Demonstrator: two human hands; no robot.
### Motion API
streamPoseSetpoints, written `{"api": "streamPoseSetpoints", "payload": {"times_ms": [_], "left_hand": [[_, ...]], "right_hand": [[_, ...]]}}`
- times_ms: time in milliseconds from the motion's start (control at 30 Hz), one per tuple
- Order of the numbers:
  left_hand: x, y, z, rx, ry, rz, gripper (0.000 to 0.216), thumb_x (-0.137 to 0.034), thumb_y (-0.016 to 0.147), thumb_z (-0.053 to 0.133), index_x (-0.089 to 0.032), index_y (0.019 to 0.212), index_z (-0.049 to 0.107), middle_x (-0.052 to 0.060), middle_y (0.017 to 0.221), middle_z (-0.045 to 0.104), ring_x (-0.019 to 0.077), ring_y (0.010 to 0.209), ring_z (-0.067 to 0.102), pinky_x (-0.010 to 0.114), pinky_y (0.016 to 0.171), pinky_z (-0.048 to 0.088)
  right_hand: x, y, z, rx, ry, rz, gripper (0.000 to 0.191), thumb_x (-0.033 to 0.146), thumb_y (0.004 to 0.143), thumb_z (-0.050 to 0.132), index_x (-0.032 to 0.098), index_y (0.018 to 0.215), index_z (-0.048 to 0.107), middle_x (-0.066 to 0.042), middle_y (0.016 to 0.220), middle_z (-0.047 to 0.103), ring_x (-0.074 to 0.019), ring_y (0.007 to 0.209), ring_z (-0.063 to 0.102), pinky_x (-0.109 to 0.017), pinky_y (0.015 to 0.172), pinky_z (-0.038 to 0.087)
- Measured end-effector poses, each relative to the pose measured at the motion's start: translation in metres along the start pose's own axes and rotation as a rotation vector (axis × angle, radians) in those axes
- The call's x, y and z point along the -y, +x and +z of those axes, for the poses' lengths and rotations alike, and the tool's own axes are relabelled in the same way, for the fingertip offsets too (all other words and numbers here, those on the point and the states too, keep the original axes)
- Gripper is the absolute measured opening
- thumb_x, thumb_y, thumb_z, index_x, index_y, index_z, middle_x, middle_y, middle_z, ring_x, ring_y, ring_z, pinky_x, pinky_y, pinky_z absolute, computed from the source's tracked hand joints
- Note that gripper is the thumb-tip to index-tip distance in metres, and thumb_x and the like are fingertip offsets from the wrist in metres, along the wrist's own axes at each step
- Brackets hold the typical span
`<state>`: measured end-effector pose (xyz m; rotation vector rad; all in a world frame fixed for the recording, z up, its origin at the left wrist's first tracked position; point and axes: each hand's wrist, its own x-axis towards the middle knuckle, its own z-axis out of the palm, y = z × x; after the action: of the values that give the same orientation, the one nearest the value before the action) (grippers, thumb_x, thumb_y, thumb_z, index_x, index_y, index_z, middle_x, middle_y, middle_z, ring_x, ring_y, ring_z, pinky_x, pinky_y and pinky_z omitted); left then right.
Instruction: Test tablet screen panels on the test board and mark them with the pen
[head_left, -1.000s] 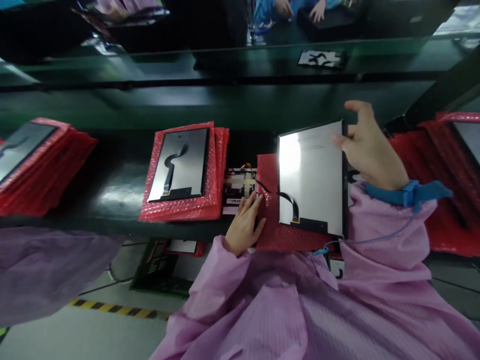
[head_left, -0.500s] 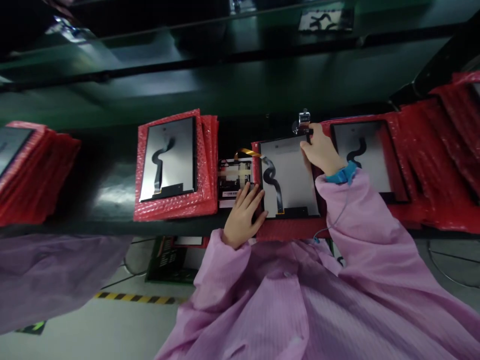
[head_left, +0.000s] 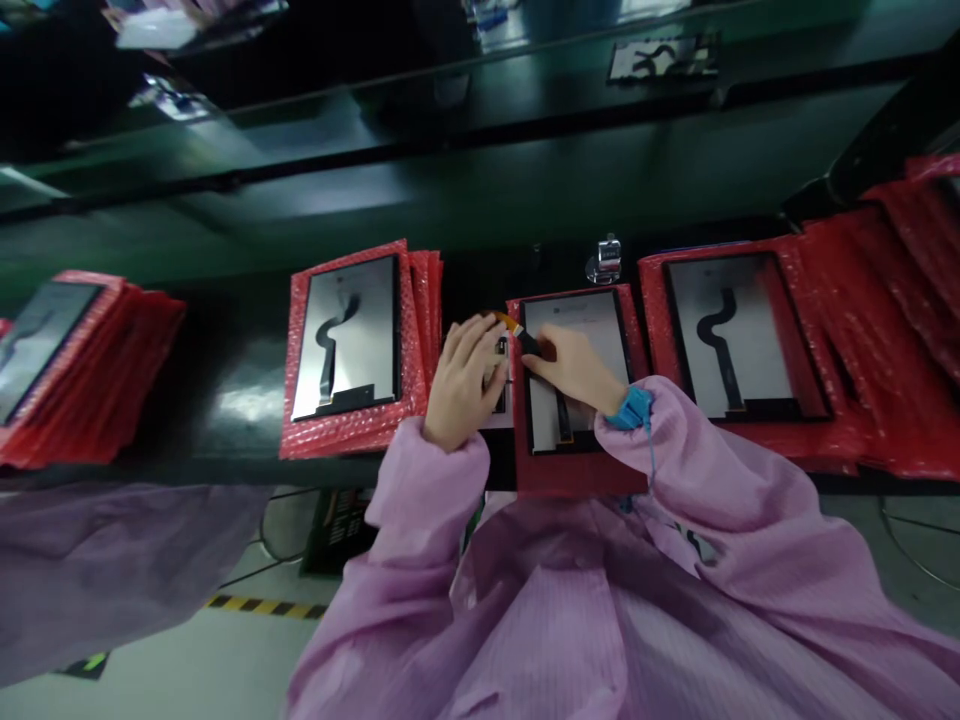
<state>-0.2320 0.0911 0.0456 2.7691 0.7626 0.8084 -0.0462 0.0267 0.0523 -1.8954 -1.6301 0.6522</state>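
In the head view, an LCD panel (head_left: 592, 312) lies silver back up on a red bubble-wrap bag (head_left: 637, 340) in front of me. My right hand (head_left: 577, 368) is over the panel, thumb and fingers pinched on its black flex cable (head_left: 529, 343) where it meets an orange ribbon cable (head_left: 511, 322). My left hand (head_left: 463, 385) rests over a small circuit board (head_left: 501, 395), fingers stretched out, with fingertips close to the ribbon. Most of the board is hidden under it. Behind the panel stands a chrome tally counter (head_left: 606, 262), apart from both hands.
Left of my hands, another panel (head_left: 352, 325) lies on stacked red bubble-wrap bags (head_left: 300, 440). To the right, a panel (head_left: 750, 340) sits on red bags. A red stack (head_left: 127, 390) is at far left. Another person's sleeve (head_left: 112, 570) shows at lower left.
My right hand has left the tally counter and moved left and toward me, pinching the flex cable. My left hand has moved up and left over the circuit board. The view has shifted slightly.
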Motion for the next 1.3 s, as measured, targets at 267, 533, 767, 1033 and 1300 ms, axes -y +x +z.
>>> {"api": "streamPoseSetpoints", "payload": {"times_ms": [267, 533, 767, 1033, 1300], "left_hand": [[0.022, 0.031, -0.001, 0.094, 0.088, 0.140, 0.027, -0.026, 0.102, 0.045, -0.020, 0.111, 0.070, 0.008, 0.120, 0.073, 0.0241, 0.125, 0.062, 0.054, 0.124, 0.026], [0.017, 0.014, -0.001, 0.030, 0.093, 0.244, 0.024, -0.018, 0.092, 0.050, -0.017, 0.108, 0.068, 0.007, 0.104, 0.075, 0.0240, 0.104, 0.068, 0.055, 0.123, 0.025], [0.018, 0.011, 0.001, 0.168, -0.071, 0.081, 0.022, -0.023, 0.095, 0.042, -0.022, 0.083, 0.060, 0.004, 0.092, 0.072, 0.0219, 0.097, 0.065, 0.055, 0.120, 0.027], [0.022, 0.006, 0.008, 0.091, -0.018, 0.130, 0.023, -0.024, 0.099, 0.043, -0.021, 0.083, 0.059, 0.003, 0.088, 0.070, 0.0213, 0.092, 0.063, 0.051, 0.112, 0.033], [0.020, 0.005, 0.015, 0.063, -0.056, 0.104, 0.027, -0.022, 0.099, 0.041, -0.022, 0.077, 0.057, 0.002, 0.083, 0.069, 0.0198, 0.089, 0.063, 0.048, 0.112, 0.033]], "right_hand": [[0.009, -0.011, 0.008, -0.121, -0.183, -0.206, 0.018, 0.016, 0.093, 0.052, 0.013, 0.108, 0.060, -0.016, 0.113, 0.064, -0.0304, 0.110, 0.053, -0.041, 0.090, 0.037], [0.000, 0.000, 0.019, -0.008, 0.081, -0.256, 0.022, 0.013, 0.098, 0.043, 0.017, 0.081, 0.056, -0.004, 0.085, 0.063, -0.0156, 0.083, 0.055, -0.031, 0.087, 0.041], [-0.003, -0.001, 0.021, -0.003, 0.091, -0.299, 0.010, 0.012, 0.086, 0.053, 0.018, 0.078, 0.055, -0.004, 0.085, 0.061, -0.0177, 0.084, 0.051, -0.033, 0.089, 0.040], [-0.005, 0.000, 0.028, 0.006, 0.061, -0.311, 0.009, 0.014, 0.088, 0.051, 0.018, 0.082, 0.057, -0.006, 0.089, 0.061, -0.0209, 0.091, 0.051, -0.036, 0.093, 0.039], [-0.007, 0.001, 0.029, 0.023, 0.057, -0.286, 0.007, 0.014, 0.089, 0.053, 0.018, 0.084, 0.057, -0.006, 0.091, 0.063, -0.0203, 0.089, 0.051, -0.034, 0.087, 0.037]]}}
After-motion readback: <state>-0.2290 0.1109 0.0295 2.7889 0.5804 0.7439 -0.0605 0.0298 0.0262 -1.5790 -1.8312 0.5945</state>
